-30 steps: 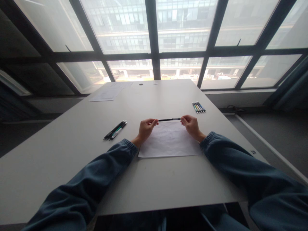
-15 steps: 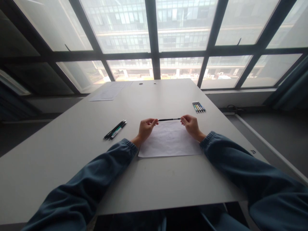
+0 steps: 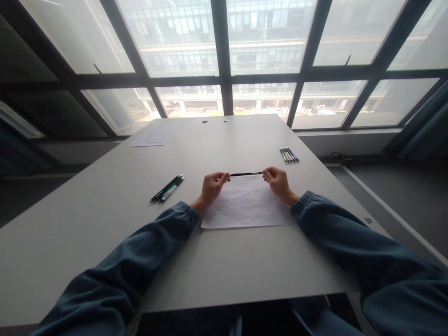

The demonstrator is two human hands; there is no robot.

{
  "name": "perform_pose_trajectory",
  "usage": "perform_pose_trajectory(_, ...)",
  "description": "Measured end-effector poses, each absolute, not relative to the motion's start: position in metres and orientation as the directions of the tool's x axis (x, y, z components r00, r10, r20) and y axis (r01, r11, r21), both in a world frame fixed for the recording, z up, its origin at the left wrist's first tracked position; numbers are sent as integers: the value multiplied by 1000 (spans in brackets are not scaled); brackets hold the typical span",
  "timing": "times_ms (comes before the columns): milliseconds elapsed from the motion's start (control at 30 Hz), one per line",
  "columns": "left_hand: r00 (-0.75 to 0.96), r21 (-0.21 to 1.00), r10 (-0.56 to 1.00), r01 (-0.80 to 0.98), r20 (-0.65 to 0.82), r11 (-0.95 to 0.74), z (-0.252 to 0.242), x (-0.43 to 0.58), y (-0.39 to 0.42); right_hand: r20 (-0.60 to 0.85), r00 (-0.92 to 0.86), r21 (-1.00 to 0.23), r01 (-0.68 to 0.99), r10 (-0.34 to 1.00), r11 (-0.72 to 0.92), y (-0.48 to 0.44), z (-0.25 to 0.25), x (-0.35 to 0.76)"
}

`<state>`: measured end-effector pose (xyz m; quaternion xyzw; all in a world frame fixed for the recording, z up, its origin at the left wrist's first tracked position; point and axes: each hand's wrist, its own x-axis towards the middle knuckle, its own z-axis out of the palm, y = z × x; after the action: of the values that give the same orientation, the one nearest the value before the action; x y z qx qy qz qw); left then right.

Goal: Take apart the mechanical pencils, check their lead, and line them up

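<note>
A thin black pen [image 3: 246, 174] is held level between both hands, just above the far edge of a white sheet of paper [image 3: 247, 207]. My left hand [image 3: 212, 186] pinches the pen's left end with fingers closed. My right hand [image 3: 277, 182] pinches its right end the same way. Both wrists rest near the paper's side edges on the grey table [image 3: 105, 224]. Both arms wear blue sleeves.
A few dark pens [image 3: 168, 188] lie to the left of my left hand. Several coloured pens [image 3: 289, 155] lie side by side at the right, near the table edge. Another sheet [image 3: 156, 135] lies at the far left corner. Large windows stand beyond the table.
</note>
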<state>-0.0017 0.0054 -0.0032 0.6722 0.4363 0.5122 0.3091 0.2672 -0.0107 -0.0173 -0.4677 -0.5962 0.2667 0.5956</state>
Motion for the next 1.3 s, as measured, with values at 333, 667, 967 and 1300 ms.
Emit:
perform_pose_trajectory(333, 95, 868, 907, 262, 411, -421, -4, -2, 5, 452, 146, -878, 247, 880, 410, -12, -16, 267)
perform_pose_trajectory(667, 99, 870, 908, 262, 407, -418, -3, -2, 6, 450, 142, -878, 247, 881, 409, -13, -15, 266)
perform_pose_trajectory(967, 109, 872, 907, 251, 407, -421, -4, -1, 5, 446, 135, -879, 253, 885, 405, -14, -13, 265)
perform_pose_trajectory(1300, 118, 862, 903, 268, 413, -430, -6, -2, 7, 447, 124, -877, 256, 886, 407, -14, -14, 266)
